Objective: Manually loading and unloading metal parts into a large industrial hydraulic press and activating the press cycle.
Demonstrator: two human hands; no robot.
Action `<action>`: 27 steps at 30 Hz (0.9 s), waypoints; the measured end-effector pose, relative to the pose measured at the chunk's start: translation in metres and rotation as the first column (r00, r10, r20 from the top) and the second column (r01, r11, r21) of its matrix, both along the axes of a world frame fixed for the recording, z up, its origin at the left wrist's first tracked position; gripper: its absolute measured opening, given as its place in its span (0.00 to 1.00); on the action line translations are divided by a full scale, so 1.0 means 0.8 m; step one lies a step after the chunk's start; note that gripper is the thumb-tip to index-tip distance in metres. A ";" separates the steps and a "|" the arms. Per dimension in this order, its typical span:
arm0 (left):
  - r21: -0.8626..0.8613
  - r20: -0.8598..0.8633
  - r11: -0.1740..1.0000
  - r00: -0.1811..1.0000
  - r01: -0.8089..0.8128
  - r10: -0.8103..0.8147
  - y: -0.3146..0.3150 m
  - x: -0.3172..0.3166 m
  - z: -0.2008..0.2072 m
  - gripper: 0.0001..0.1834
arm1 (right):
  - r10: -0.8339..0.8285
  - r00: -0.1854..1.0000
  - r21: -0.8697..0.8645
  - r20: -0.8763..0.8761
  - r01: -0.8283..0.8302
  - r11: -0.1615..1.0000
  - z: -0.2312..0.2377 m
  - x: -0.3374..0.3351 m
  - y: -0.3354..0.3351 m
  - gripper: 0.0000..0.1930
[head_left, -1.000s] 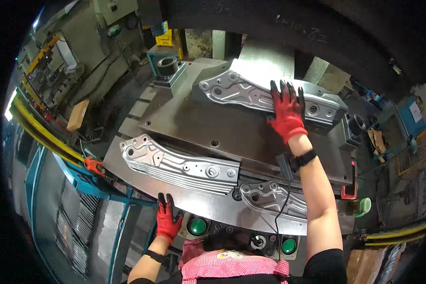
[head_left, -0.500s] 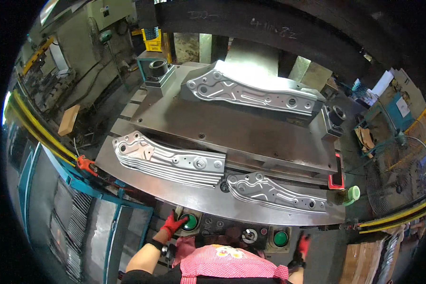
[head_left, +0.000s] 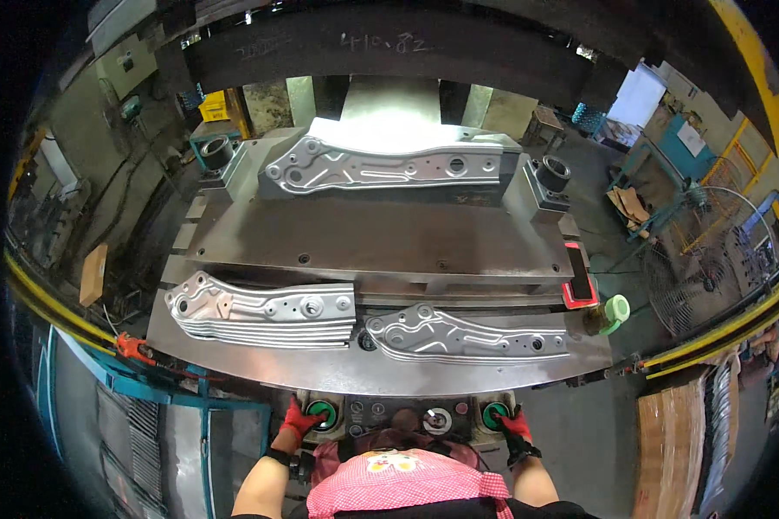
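My left hand (head_left: pixel 299 419), in a red glove, rests at the left round green push button (head_left: pixel 323 413) with its thumb and fingers apart. At the right green push button (head_left: pixel 494 416) my right hand (head_left: pixel 515 424), also red-gloved, has its fingers stretched onto the button's edge. Neither hand holds anything. Beyond the control panel (head_left: pixel 368 413), a stack of stamped metal brackets (head_left: pixel 249 304) lies at left on the steel press table (head_left: pixel 277 370). More of these brackets (head_left: pixel 472 337) lie at right. Farther back, one bracket (head_left: pixel 381 164) sits on the press die (head_left: pixel 467 197).
Guide bushings stand at the die's left (head_left: pixel 217 153) and right (head_left: pixel 552 173). A red-framed dark object (head_left: pixel 580 277) and a green-lidded container (head_left: pixel 613 313) sit at the table's right. A dark press beam (head_left: pixel 312 48) spans above. A caged fan (head_left: pixel 692 277) stands at right.
My right hand has moved inward and up onto the right green button. My left hand stays at its button. The whole view has turned and shifted.
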State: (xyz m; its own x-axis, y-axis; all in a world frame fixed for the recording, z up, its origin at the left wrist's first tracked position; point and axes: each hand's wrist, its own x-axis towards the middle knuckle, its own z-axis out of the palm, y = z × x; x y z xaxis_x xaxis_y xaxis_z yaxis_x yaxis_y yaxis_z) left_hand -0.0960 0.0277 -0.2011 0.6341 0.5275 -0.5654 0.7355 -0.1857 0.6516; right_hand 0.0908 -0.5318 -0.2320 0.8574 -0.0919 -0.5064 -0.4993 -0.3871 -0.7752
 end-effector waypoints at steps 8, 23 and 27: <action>0.088 -0.068 0.996 0.997 0.031 -0.025 0.005 -0.002 -0.002 0.76 | -0.036 0.997 -0.054 0.068 0.040 0.998 0.018 -0.006 0.021 0.43; -0.024 0.030 1.000 0.999 0.019 -0.019 -0.006 0.009 0.038 0.68 | 0.060 0.996 -0.086 0.069 -0.054 0.995 0.002 0.005 -0.004 0.40; -0.338 0.052 0.939 0.998 0.062 -0.047 -0.006 0.016 0.125 0.53 | 0.010 0.983 -0.456 0.185 0.077 0.887 0.038 0.009 -0.030 0.44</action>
State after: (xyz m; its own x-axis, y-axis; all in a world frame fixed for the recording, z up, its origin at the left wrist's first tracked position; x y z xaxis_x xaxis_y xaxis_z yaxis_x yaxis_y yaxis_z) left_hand -0.0830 0.0232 -0.1010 0.6837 0.2725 -0.6769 0.7009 0.0128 0.7131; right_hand 0.0980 -0.5559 -0.2017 0.9208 -0.3071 -0.2404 -0.3899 -0.7066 -0.5905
